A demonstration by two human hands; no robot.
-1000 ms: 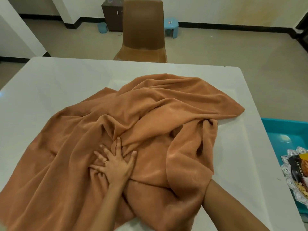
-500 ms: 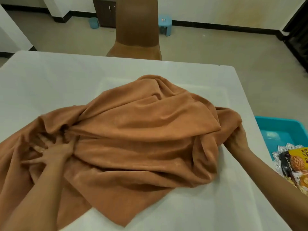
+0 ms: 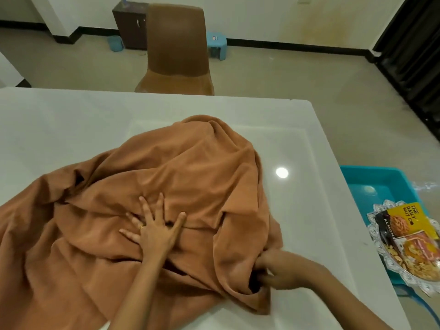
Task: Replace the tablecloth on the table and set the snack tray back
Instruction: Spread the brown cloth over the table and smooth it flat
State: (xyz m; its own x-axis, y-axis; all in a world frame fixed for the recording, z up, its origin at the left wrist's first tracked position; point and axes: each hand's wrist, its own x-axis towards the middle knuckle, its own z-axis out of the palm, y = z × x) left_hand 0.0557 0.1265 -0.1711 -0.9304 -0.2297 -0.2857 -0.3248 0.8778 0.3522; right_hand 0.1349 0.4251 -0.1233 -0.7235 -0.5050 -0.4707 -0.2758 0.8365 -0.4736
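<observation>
**Left hand back at mid-cloth, right hand drawn toward the table's near edge**

Half a second ago the left hand [image 3: 154, 231] lay on the cloth toward the left side of the table [image 3: 71, 120]. It has since shifted to the middle of the tablecloth [image 3: 195, 177]. The right hand [image 3: 270, 270] has come back from the right side of the table toward its near right corner, dragging the fabric with it.

The left hand is spread wide, fingers straight and splayed, palm pressed flat on the cloth. A ring shows on one finger. The right hand grips a bunched fold at the cloth's right edge. Its fingertips are buried in the fabric, so their exact lie cannot be told.

The brown tablecloth is heaped and creased over the middle and near left part of the table, spilling off its left side. The far part and right strip of the table are bare.

The snack tray [image 3: 372, 219], with its nut packets [image 3: 404, 215], is off the table, just past its right edge, resting on a teal tub [image 3: 371, 179]. A brown chair [image 3: 178, 51] stands beyond the table's far edge.
</observation>
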